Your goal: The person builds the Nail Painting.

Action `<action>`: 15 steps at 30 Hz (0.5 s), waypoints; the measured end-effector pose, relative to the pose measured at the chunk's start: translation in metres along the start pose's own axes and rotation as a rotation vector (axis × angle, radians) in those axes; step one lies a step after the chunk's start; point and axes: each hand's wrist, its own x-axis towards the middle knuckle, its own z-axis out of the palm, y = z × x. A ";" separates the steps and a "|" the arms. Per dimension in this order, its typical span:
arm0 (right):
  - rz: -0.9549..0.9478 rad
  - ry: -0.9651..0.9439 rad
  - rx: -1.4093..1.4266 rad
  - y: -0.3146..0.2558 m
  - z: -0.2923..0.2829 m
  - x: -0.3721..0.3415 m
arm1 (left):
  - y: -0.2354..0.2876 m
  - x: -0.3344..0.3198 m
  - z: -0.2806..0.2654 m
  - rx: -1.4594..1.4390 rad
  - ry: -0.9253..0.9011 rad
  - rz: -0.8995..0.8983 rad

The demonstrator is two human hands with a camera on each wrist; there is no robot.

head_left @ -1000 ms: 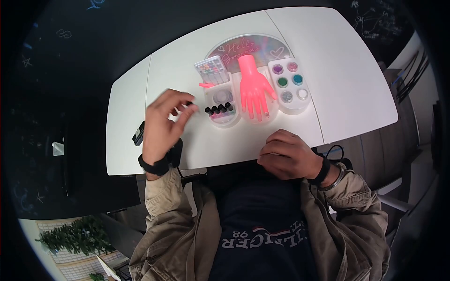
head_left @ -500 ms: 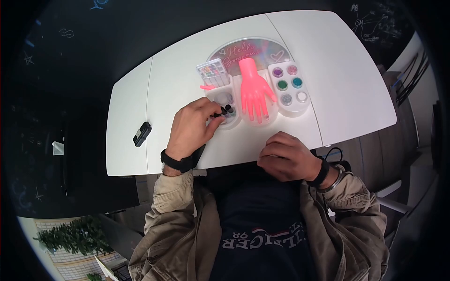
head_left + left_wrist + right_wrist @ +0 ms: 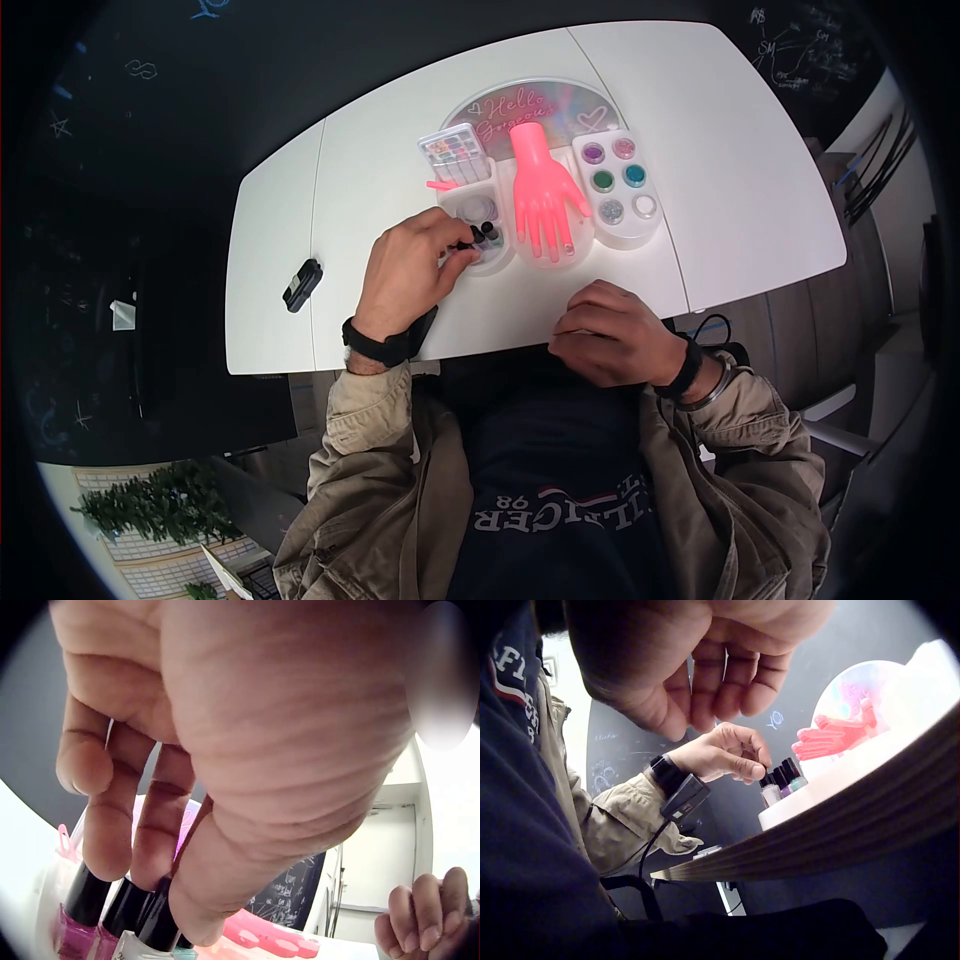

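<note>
My left hand (image 3: 412, 265) reaches over the left compartment of a white manicure set, where black-capped nail polish bottles stand in a row. In the left wrist view, thumb and forefinger pinch the black cap of a pale nail polish bottle (image 3: 156, 924). Beside it stand a magenta bottle (image 3: 77, 937) and others, partly hidden by the fingers. Right of this compartment lies a pink model hand (image 3: 542, 190), its fingers towards me. My right hand (image 3: 615, 335) hangs at the table's front edge, fingers loosely curled and holding nothing.
A white holder (image 3: 628, 235) with small pots of coloured glitter stands on the right. Behind is a shiny "Hello Gorgeous" back panel (image 3: 565, 95). A clear case (image 3: 455, 153) leans at the back left. A small black device (image 3: 302, 285) lies on the white table (image 3: 745, 170).
My left hand has moved right, from beside the set to the nail polish bottles, and is nearly still over the last half second. My right hand has stayed put.
</note>
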 end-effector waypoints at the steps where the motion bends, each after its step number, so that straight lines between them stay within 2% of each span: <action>1: -0.001 0.000 -0.001 0.000 0.000 0.000 | 0.000 0.000 0.000 0.001 -0.002 -0.001; 15: -0.003 0.008 0.005 0.000 0.000 0.000 | 0.005 0.001 0.003 0.105 0.082 -0.088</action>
